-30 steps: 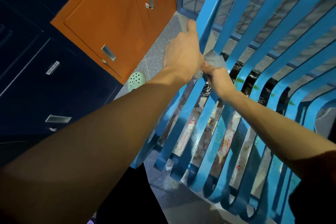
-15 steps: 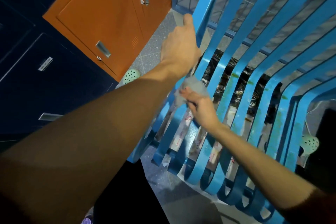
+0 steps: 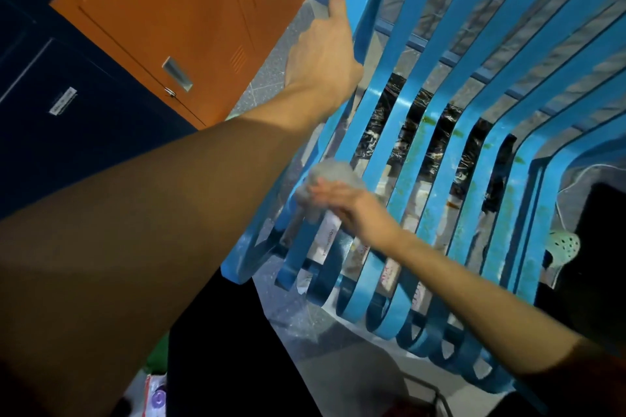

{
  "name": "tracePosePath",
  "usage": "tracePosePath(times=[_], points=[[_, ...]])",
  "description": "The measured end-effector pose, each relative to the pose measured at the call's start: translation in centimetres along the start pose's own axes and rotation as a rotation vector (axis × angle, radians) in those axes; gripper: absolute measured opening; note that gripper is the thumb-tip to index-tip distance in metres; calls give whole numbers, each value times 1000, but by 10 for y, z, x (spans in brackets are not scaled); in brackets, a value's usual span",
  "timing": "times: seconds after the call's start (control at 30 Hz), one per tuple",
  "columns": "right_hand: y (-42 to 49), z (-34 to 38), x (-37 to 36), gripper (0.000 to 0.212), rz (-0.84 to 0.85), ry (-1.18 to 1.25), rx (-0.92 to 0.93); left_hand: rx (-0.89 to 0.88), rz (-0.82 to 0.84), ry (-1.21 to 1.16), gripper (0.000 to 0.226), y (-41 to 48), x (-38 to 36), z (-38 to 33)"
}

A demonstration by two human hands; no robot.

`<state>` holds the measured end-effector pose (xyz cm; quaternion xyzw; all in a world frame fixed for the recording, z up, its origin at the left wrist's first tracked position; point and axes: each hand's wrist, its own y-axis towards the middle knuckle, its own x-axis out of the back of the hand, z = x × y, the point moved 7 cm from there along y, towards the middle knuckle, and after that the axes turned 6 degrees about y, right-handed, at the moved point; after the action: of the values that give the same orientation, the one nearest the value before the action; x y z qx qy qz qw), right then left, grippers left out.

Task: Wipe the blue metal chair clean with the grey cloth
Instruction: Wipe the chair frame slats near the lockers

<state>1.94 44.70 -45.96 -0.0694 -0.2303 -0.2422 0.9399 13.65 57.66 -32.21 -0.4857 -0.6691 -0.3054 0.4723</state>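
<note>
In the head view, the left grip [image 3: 321, 54] is closed round the outermost slat of the blue metal chair [image 3: 393, 118] at upper centre, likely steadying it, while the right grip [image 3: 352, 210] at mid-frame pinches the bunched grey cloth [image 3: 325, 176] against a seat slat, lower than half a second ago.
</note>
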Motion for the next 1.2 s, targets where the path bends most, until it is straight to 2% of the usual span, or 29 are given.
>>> tracePosePath(times=[0.1,0.23,0.4,0.57,0.67,0.73,0.83,0.87,0.93,1.0,1.1,1.2], points=[[28,-42,46,34,-102,-178,-59,-1,4,27,52,-1,2,-1],[62,-77,84,39,-236,-208,-201,8,-2,60,50,-1,3,-2],[46,-60,49,35,-383,-163,-295,17,-3,59,53,-2,2,-1],[-6,7,-23,27,-315,-61,-94,9,0,60,55,-2,4,-2],[-34,17,-78,32,-165,-44,-32,3,-5,66,54,-4,6,-2],[-41,9,-90,30,-77,-76,8,-3,-4,59,54,-5,6,-2],[-28,17,-65,32,59,-93,128,-5,-2,43,55,-5,5,-3],[-21,18,-47,38,53,-56,101,-4,-4,41,56,-4,4,-3],[-4,6,-8,40,14,-17,79,-3,-13,52,57,-3,5,-2],[16,-21,22,30,-22,-97,19,-5,-15,79,54,-2,6,-2],[44,-65,61,36,-133,-197,-122,5,-11,93,50,-2,6,-2],[64,-85,86,39,-273,-193,-218,14,-12,77,52,-3,5,-3]])
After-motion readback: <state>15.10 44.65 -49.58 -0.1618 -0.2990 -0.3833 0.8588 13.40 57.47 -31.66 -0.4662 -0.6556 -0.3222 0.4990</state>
